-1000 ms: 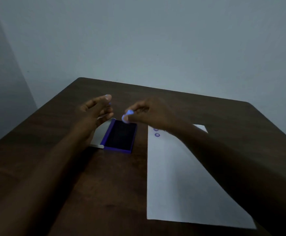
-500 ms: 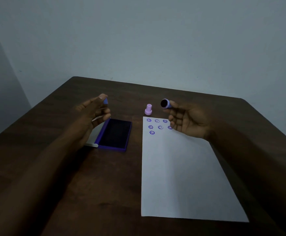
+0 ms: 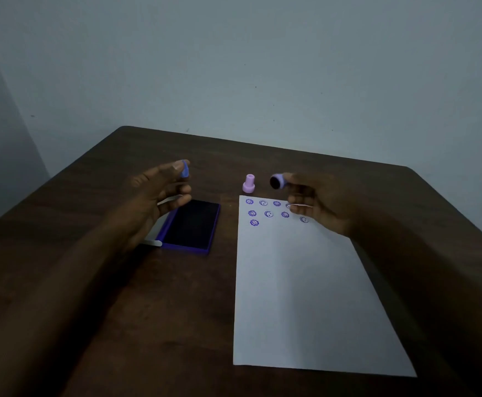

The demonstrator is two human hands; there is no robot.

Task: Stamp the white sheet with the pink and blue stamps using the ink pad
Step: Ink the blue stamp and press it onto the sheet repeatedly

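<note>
Right hand (image 3: 324, 203) grip: round blue stamp (image 3: 277, 181)

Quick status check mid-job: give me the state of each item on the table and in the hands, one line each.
Ink pad: open, lid folded back to the left.
Pink stamp: standing upright on table, untouched.
Blue stamp: held in right hand, inked face showing.
Blue cap: pinched in left hand.
White sheet: flat, stamped along its far edge.

left hand (image 3: 159, 193) half-open, right hand (image 3: 323, 202) pinching
</note>
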